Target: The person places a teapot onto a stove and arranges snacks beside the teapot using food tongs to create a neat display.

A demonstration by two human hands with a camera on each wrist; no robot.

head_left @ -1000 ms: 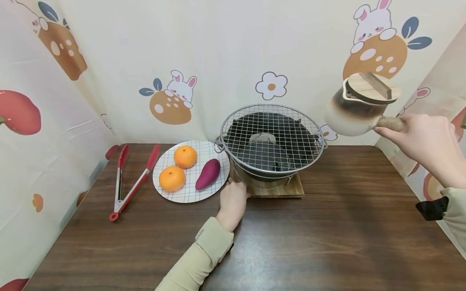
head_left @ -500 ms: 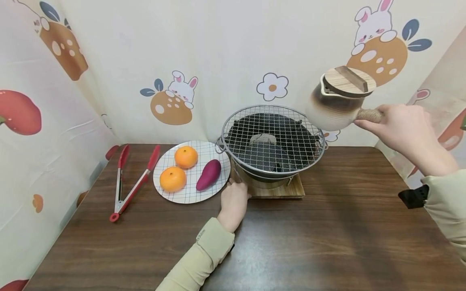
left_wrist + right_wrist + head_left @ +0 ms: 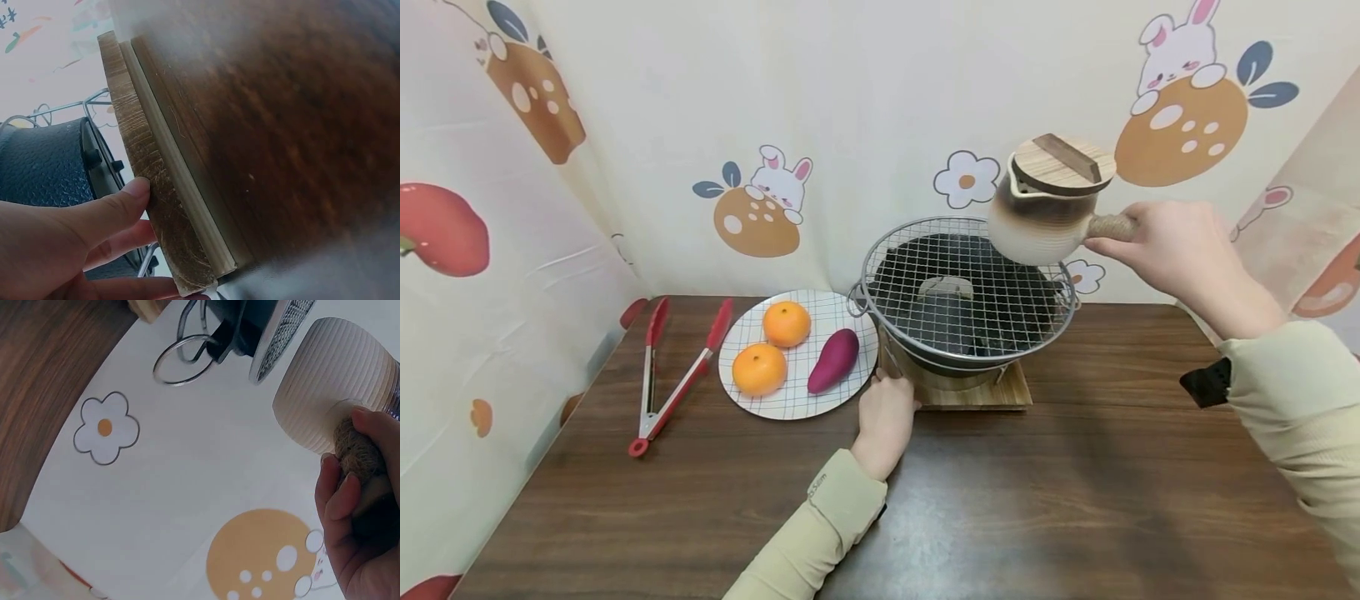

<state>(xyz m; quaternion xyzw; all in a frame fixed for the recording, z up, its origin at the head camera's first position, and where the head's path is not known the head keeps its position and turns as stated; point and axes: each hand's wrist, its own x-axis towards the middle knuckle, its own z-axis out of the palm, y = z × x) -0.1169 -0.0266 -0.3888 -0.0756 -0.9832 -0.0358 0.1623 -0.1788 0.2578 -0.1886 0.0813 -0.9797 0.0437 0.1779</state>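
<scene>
So nearest, the left hand (image 3: pixel 883 421), fingers gripping the wooden board (image 3: pixel 977 398) at its left front corner; tongs (image 3: pixel 683 387) and a plate (image 3: pixel 790 407) with two oranges (image 3: pixel 759 369) and a purple veggie (image 3: pixel 833 361) off left, then the grill (image 3: pixel 962 312) on that board; right hand (image 3: pixel 1180 247), fingers curled round the handle (image 3: pixel 1112 227) of a lidded pot (image 3: pixel 1041 229) up in the air by the grill; bunny backdrop (image 3: pixel 880 108) behind
</scene>
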